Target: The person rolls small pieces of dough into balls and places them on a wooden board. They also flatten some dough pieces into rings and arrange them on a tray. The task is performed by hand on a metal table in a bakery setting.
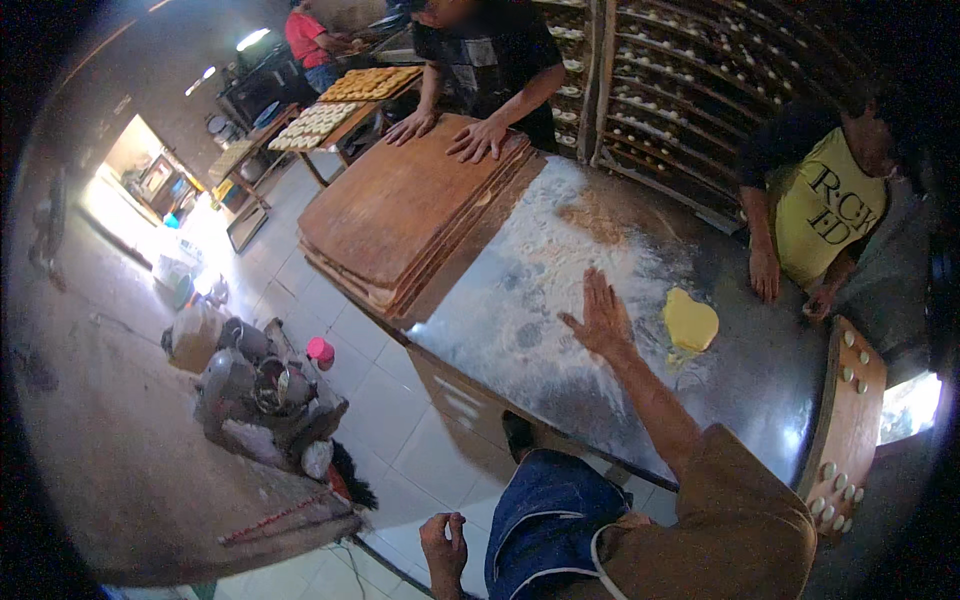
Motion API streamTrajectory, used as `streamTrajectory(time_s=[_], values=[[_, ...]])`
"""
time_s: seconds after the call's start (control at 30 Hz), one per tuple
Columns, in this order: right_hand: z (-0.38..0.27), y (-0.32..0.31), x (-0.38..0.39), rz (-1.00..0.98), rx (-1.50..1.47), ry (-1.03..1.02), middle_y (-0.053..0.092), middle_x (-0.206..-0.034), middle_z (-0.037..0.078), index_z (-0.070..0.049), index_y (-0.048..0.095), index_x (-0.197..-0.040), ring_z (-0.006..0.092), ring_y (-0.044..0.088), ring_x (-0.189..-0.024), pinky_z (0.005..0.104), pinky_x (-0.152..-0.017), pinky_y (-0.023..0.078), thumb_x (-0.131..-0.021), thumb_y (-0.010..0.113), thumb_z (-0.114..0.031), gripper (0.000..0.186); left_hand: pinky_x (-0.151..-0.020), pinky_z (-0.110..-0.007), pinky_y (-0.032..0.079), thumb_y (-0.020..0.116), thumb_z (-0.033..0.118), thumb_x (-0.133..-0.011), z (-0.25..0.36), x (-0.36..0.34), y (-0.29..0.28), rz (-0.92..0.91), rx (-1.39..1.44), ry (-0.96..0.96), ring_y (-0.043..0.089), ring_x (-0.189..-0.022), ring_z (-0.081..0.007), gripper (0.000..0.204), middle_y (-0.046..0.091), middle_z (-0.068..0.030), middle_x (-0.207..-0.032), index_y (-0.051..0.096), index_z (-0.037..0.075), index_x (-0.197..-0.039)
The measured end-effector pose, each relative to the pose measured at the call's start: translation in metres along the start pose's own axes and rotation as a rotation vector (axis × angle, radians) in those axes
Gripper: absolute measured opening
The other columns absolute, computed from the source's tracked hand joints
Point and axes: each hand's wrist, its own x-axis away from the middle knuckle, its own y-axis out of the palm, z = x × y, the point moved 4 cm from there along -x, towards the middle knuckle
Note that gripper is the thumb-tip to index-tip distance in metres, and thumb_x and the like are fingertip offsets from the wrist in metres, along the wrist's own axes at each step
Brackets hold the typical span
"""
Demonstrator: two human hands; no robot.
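My right hand [602, 317] is stretched out over the floured metal table [478, 312], palm down with its fingers extended and thumb apart. It holds nothing. Loose white flour [548, 262] is spread around and beyond it. To its right sits a smooth, soft yellow lump [690, 320], like margarine or dough, with a smear at its near edge. My left hand [443, 545] hangs low beside my blue apron, away from the table. Its fingers are curled in, and nothing shows in them.
Stacked wooden boards [405, 205] lie at the table's far left, under a co-worker's hands. Another person in a yellow shirt [830, 205] stands at right, near a board with small pale dough rounds [850, 440]. Racks [680, 110] stand behind; buckets and bags [255, 380] crowd the left.
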Motion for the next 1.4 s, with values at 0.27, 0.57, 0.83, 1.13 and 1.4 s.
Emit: streamTrajectory(time_s=[0.27,0.57,0.83,1.13,1.4], values=[[0.004,-0.003,-0.058,-0.05,0.14,0.197,0.025,-0.154,0.028,0.009,0.026,-0.147,0.0411,0.023,-0.144,0.0537,-0.116,0.019,-0.094,0.044,-0.06,0.088,-0.082,-0.041,0.045,0.052,0.014,-0.098,0.056,-0.176,-0.003,-0.211,0.041,0.201,0.061,-0.092,-0.0323,0.017,0.065,-0.0134,-0.094,0.063,0.003,-0.091],[-0.045,-0.038,-0.06,0.088,-0.595,0.164,0.015,-0.159,0.023,0.002,0.017,-0.152,0.0372,0.011,-0.148,0.054,-0.117,0.01,-0.1,0.022,-0.061,0.082,-0.111,-0.041,0.031,0.038,0.035,-0.104,0.175,-0.341,0.13,-0.362,0.905,0.222,0.042,-0.133,-0.0258,0.048,0.047,-0.0145,-0.141,0.049,0.0,-0.134],[-0.061,-0.042,-0.036,0.058,-0.775,0.697,0.031,-0.153,0.02,0.002,0.032,-0.146,0.0322,0.028,-0.141,0.0459,-0.115,0.02,-0.102,0.026,-0.055,0.072,-0.12,-0.041,0.005,0.026,0.043,-0.105,0.253,-0.347,0.205,-0.506,1.301,0.331,0.008,-0.15,-0.0263,0.064,0.019,-0.0146,-0.16,0.02,0.002,-0.153],[-0.127,0.013,-0.072,0.084,-1.376,0.422,0.002,-0.163,0.009,-0.005,0.001,-0.155,0.0269,0.005,-0.149,0.0386,-0.119,0.012,-0.098,0.032,-0.053,0.081,-0.12,-0.038,0.007,0.022,0.044,-0.105,0.224,-0.39,0.155,-0.798,1.112,0.16,0.016,-0.148,-0.0261,0.06,0.017,-0.0129,-0.161,0.031,0.006,-0.151],[-0.268,0.016,-0.166,-0.178,-1.004,0.041,0.038,-0.149,0.021,-0.001,0.034,-0.146,0.0346,0.037,-0.137,0.0407,-0.109,0.035,-0.092,0.057,-0.013,0.06,-0.11,-0.042,0.032,0.044,0.024,-0.1,0.099,-0.529,-0.015,-0.235,0.939,0.278,0.045,-0.131,-0.0296,0.039,0.05,-0.0182,-0.14,0.054,-0.001,-0.129]])
